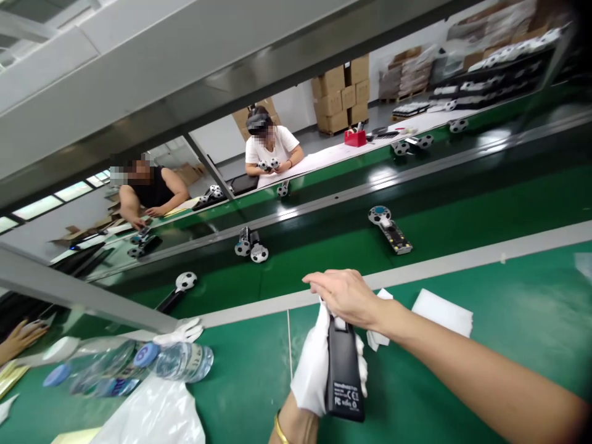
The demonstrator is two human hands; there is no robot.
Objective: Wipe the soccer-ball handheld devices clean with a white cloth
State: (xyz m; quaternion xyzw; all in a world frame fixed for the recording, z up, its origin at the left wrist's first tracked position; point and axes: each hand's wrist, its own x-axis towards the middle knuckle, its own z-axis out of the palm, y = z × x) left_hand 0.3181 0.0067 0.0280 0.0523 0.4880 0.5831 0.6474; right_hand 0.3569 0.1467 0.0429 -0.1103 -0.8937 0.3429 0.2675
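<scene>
Left hand (314,376) in a white glove at 6 o'clock, closed around a black handheld fan (345,376). Right hand (345,295), bare, curved over the top of the fan and touching the glove; whether it grips, hard to tell. White sheets (441,311) at 4 o'clock, water bottles (182,362) and a spare glove (178,332) at 8 o'clock, all on the green surface (245,394). Farther off, fans with soccer-ball heads (250,245) on a dark green belt (324,213), a co-worker (271,145) at 12 o'clock, a second co-worker (143,188) at 10 o'clock, and cardboard boxes (340,92) at 1 o'clock.

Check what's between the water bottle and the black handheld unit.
Head view: green mat, a thin white line, then the gloved left hand holding the unit.
</scene>
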